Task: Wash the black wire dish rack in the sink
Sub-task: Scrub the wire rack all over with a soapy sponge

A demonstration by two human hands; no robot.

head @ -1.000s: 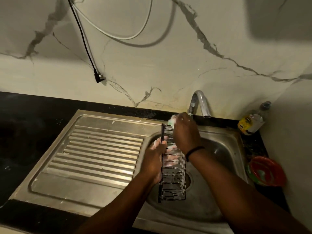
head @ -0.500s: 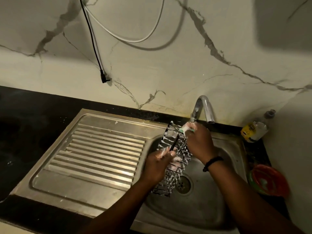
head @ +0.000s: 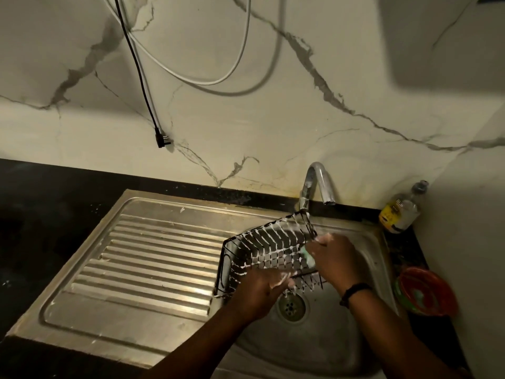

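Note:
The black wire dish rack (head: 269, 246) is held tilted over the steel sink basin (head: 306, 348), its wires streaked with white foam. My left hand (head: 258, 292) grips its near lower edge. My right hand (head: 334, 259) presses a green and white sponge (head: 308, 255) against the rack's right side. The rack's far corner reaches up to the chrome tap (head: 317, 184). The drain (head: 291, 306) shows just below the rack.
A ribbed steel draining board (head: 142, 263) lies left of the basin, set in a black counter (head: 49, 214). A soap bottle (head: 400, 212) and a red bowl (head: 426, 291) stand at the right. A black cable with plug (head: 162, 139) and a white cable (head: 240, 50) hang on the marble wall.
The rack has turned from standing on end to lying nearly flat and tilted, open side toward me. My right hand has slid from its top to its right side.

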